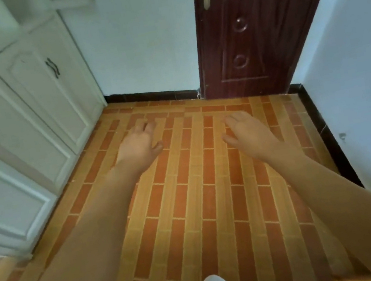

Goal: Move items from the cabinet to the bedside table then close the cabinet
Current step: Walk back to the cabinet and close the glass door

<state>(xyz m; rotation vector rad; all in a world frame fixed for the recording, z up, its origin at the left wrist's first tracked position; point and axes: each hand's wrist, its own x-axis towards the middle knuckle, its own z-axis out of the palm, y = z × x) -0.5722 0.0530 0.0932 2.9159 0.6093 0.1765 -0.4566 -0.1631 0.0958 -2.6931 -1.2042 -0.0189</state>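
The left hand (140,145) and the right hand (248,131) reach forward side by side, palms down, fingers loosely spread and holding nothing, above the orange and tan brick-patterned tile floor (195,187). At about nine to ten o'clock from the left hand stands the white panelled wooden cabinet (15,114), its lower doors shut, dark curved handles showing. At one o'clock stands a dark red-brown door (253,38) with a brass lever handle.

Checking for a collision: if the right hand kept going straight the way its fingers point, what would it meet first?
Probably nothing near: the right hand points over bare floor toward the dark skirting and wall; depth is unclear.
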